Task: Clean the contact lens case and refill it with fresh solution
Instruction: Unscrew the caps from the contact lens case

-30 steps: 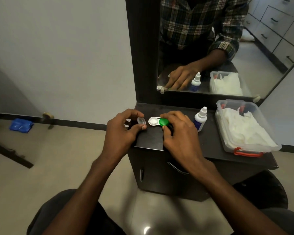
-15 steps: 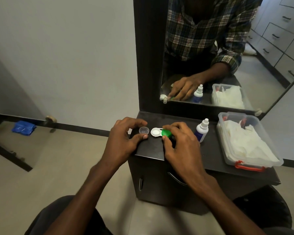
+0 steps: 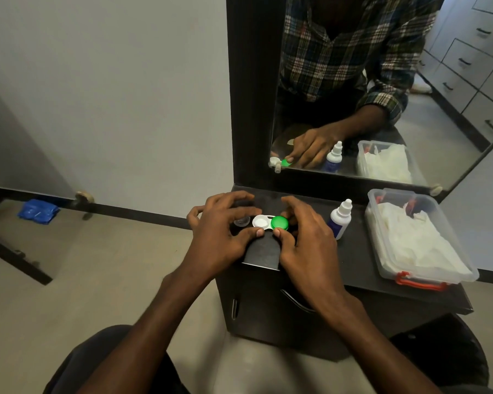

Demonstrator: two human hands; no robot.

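Both hands are down on the case now. Left hand (image 3: 219, 231) has thumb pressed on the near edge of the contact lens case (image 3: 269, 222), at its white open well, w/ the other fingers curved over the back; it steadies but does not close around anything. Right hand (image 3: 305, 237) pinches the green cap (image 3: 279, 222) between thumb at front and fingers behind, so it is closed on that cap, I think for unscrewing.

Case lies flat near the front left part of the dark cabinet top (image 3: 353, 251), approx. between my two hands. It looks to me light, stiff plastic and quite small, so it will slide or spin easily on this smooth top. Best hold is on the narrow bridge and the rim, not inside the wells. If wet it becomes slippery, I guess.

Clear loose cap (image 3: 241, 222) sits just beside the white well, on its left, under my left fingers. Solution bottle (image 3: 339, 220) stands upright near my right hand, not touched. Farther right is the plastic box (image 3: 464, 268) w/ white tissues inside.
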